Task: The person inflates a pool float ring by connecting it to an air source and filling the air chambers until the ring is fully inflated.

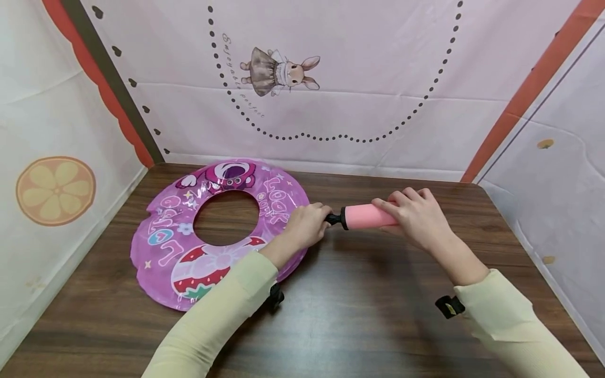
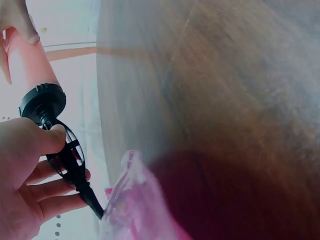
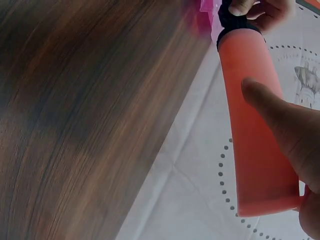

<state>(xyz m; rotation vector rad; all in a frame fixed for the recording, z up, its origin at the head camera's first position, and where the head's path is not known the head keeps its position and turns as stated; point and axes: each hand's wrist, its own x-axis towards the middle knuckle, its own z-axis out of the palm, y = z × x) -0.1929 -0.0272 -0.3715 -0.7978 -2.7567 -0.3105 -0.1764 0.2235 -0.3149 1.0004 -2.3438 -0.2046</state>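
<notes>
A pink hand pump [image 1: 361, 216] with a black end collar and black nozzle [image 2: 89, 199] is held level above the table between both hands. My right hand [image 1: 418, 215] grips the pink barrel, its thumb lying along the side in the right wrist view. My left hand [image 1: 307, 224] pinches the black nozzle, thumb on one side and fingers behind it. In the left wrist view the nozzle's tip meets the edge of a purple swim ring [image 2: 135, 205]. The printed ring [image 1: 163, 257] lies fairly flat on the table's left half, its outer edge wrinkled. My left hand hides the ring's right edge in the head view.
The brown wooden table [image 1: 359, 325] ends at a pale printed cloth [image 1: 359, 63] behind it, with similar cloth at both sides. A black wrist strap [image 1: 449, 306] hangs at the right sleeve, another [image 1: 275, 296] under the left one.
</notes>
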